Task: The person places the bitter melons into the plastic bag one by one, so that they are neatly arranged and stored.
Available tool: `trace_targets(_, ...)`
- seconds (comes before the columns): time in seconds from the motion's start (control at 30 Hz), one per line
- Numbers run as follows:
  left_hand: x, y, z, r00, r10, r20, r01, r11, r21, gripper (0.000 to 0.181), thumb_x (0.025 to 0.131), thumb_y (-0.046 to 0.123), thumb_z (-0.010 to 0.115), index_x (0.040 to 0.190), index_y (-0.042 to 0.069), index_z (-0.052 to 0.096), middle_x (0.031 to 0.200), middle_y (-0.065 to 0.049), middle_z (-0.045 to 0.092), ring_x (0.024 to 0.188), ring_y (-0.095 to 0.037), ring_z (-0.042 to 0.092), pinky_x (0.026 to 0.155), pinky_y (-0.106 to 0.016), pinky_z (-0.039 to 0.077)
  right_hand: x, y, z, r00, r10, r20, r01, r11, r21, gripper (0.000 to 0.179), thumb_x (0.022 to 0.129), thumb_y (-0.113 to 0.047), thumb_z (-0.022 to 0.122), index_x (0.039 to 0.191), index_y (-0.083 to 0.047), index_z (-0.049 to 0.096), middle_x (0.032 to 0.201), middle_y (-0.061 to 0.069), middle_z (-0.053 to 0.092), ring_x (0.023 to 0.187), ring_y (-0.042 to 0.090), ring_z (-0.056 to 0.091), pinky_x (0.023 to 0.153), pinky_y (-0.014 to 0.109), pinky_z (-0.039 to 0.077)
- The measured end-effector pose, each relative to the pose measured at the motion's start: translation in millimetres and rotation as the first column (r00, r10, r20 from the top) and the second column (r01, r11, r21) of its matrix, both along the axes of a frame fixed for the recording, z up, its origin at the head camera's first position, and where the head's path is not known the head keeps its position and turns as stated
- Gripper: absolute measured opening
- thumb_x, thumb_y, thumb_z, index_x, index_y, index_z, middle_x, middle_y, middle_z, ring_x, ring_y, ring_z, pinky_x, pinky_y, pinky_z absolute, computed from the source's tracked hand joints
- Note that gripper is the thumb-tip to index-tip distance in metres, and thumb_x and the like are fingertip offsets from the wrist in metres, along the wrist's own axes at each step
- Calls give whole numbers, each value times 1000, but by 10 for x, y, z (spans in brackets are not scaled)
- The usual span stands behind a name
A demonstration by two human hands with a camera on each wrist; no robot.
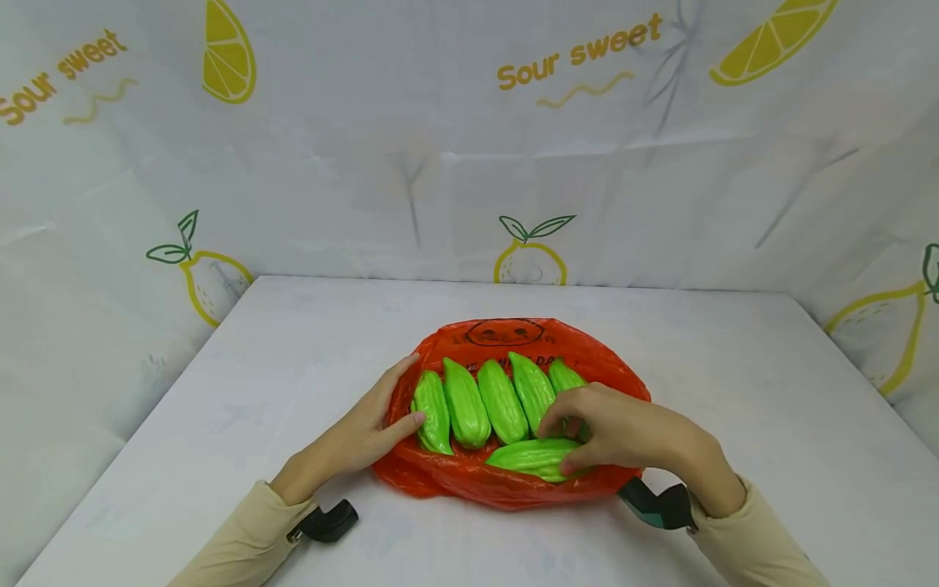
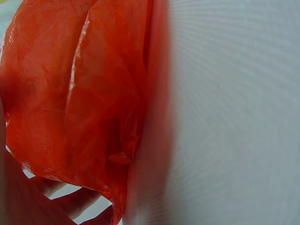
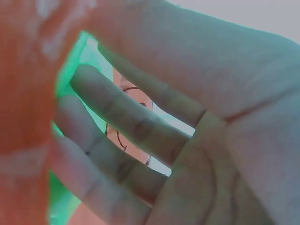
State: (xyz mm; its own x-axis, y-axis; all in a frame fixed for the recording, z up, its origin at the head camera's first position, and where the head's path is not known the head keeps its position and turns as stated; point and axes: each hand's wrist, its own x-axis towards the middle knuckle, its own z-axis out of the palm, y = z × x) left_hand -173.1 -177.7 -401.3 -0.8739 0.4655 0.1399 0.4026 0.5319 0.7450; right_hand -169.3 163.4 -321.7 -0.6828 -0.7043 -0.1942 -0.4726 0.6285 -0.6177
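A red plastic bag (image 1: 469, 481) lies with its mouth spread wide, several bright green ridged bitter melons inside. Most of them, like the bitter melon (image 1: 502, 403) in the middle, lie side by side pointing away from me. Crosswise along the front rim is another bitter melon (image 1: 531, 459). My right hand (image 1: 623, 428) reaches into the bag and grips its right end, thumb in front and fingers behind. My left hand (image 1: 367, 428) holds the bag's left side, thumb over the rim near the leftmost bitter melon (image 1: 433, 412); in the left wrist view its fingers (image 2: 77, 201) show past the red plastic.
The bag stands on a white-covered table (image 1: 257, 391). Behind it hangs a white cloth backdrop (image 1: 330, 187) with lemon prints. Dark wrist devices (image 1: 330, 522) sit below both hands, near the beige sleeves.
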Motion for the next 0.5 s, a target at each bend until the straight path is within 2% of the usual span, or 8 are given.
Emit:
trace_targets(0.23,1,-4,-4,1000,8,6,-7,1000,-5,75,99,31,59,159,20,15,164,-8,22,152,-29,23,121,-55,22,-5,-28,-37,997,-8,71,7,1000,12,33,76,-18,85,107,-17,73,97,-10,67,84,7,60,74,21,52)
trace_targets(0.5,-11,8,-2,1000,14,6,-14,1000,-9,74,99,32,59,159,22,16,163,-7,24,151,-28,24,121,-55,23,-14,-10,-21,999,5,42,-5,1000,14,32,77,-20,85,106,-18,73,99,-10,69,83,5,62,73,22,53)
